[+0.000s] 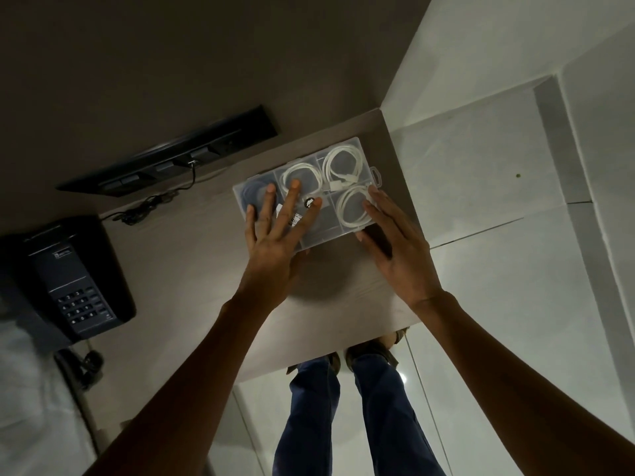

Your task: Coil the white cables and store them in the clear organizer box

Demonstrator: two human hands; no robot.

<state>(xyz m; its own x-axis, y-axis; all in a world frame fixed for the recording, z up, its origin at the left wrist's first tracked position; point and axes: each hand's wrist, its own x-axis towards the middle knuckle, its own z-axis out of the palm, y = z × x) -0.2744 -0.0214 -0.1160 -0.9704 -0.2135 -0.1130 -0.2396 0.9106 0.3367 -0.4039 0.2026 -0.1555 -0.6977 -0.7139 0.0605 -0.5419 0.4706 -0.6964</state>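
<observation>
Both arms reach forward over the bench. The left hand lies flat, palm down, on the lid of the box, its fingers straight and spread across the left and middle sections; it grasps nothing. The right hand is also released, fingers straight and close together, resting against the box's near right corner with the fingertips reaching onto the lid over the near right compartment.

The box is clear plastic, rectangular, split into compartments, with a small tab on its right end. It sits on the far right part of the bench, near the edge by the white tiled floor. Its lid looks closed under the hands, with a round black sticker and a barcode label showing between the left fingers.

Three white cables are coiled inside: one in the far middle compartment, one in the far right, one in the near right. The left compartment holds something dark and round that cannot be made out.

A dark phone sits at the bench's left, and a black socket strip with a black cord lies behind.
</observation>
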